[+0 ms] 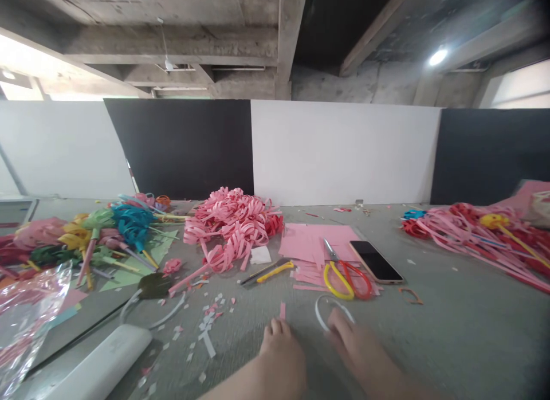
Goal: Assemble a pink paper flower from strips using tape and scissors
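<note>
Curled over a flat pink paper strip (282,310), the left hand (281,338) is closed on its near end, low on the matte grey tabletop (433,337). At the right hand (346,334), a smooth white loop (320,314) is met by bent fingers; its stiffness seems that of thin plastic, and whether it is gripped cannot be told.

Beyond the hands, scissors with one yellow and one red handle (347,281) are laid partly over pink paper sheets and cut strips (301,242), with a black-screened smartphone (376,261) just beside them. To their left, yellow-handled snips (275,271) lie near a white paper square (260,255).

Toward the far edge, curly pink paper streamers (234,222) are heaped; toward the left edge, multicoloured paper flowers (133,225) are piled near crinkled clear film (32,325). Paper scraps (208,320) are scattered left of the left hand. Between the right hand and the streamer bundle (468,234) at the right, a broad stretch of tabletop is exposed.
</note>
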